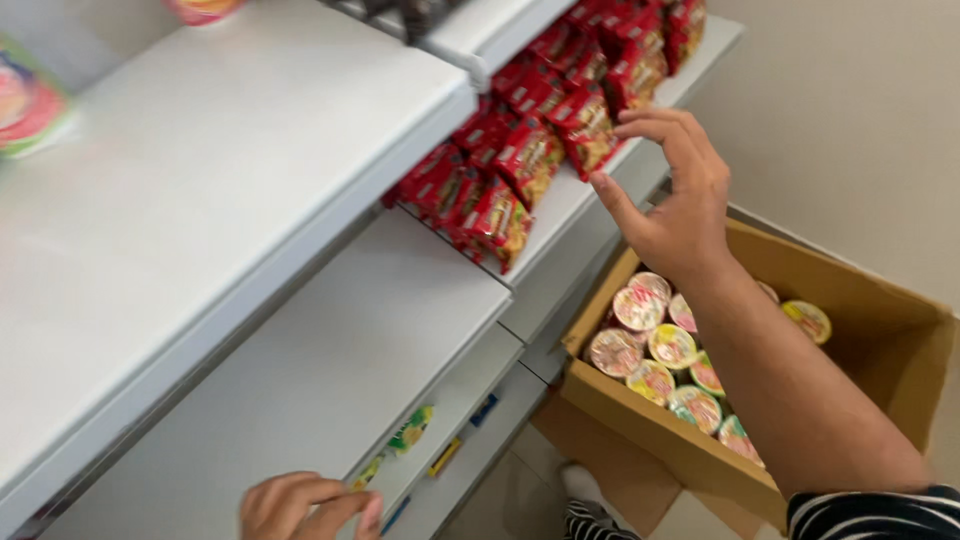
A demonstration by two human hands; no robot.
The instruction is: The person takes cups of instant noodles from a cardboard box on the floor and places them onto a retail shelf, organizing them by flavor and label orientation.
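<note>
Right hand (680, 205) hovers with fingers spread, empty, by the red noodle packets (520, 165) above the box of cups (665, 350) (left hand (310, 508) curled on the shelf edge (455, 395)).

The right hand (672, 200) reached forward on an outstretched arm, fingers spread and curved, holding nothing, while the left hand (305, 508) lay low, its fingers curled.
</note>
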